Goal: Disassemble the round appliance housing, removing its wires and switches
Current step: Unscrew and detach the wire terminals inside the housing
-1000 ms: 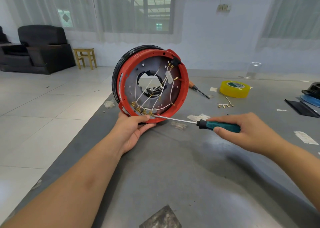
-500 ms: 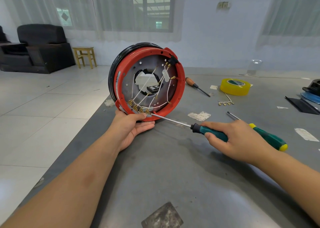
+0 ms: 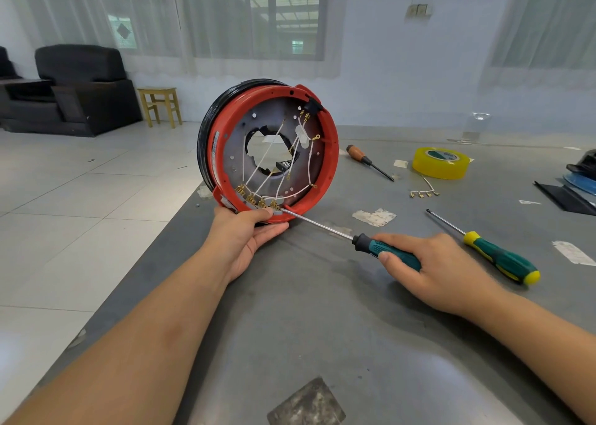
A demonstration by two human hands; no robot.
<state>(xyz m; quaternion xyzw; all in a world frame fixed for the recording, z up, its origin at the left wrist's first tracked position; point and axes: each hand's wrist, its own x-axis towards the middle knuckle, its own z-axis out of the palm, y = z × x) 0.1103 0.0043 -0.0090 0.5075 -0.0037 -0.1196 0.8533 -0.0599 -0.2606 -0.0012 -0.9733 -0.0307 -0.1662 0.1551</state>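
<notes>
The round housing (image 3: 225,140), red with a black outer ring, stands on edge on the grey table (image 3: 322,327), its open inside facing me. White wires (image 3: 274,166) with brass terminals cross its grey metal plate, and a black switch (image 3: 312,105) sits at the top rim. My left hand (image 3: 248,234) grips the housing's bottom rim, thumb over the edge. My right hand (image 3: 442,269) holds a teal-handled screwdriver (image 3: 380,248), whose tip meets the brass terminals (image 3: 258,202) at the bottom rim.
A second green-and-yellow screwdriver (image 3: 496,256) lies right of my right hand. Farther back lie a wooden-handled screwdriver (image 3: 367,161), a yellow tape roll (image 3: 442,163), a loose wire with terminals (image 3: 425,192) and dark parts (image 3: 567,195) at the right edge. The table's left edge drops to tiled floor.
My right hand has slid lower and to the right with the screwdriver, uncovering the second screwdriver behind it. The housing and my left hand hold nearly still.
</notes>
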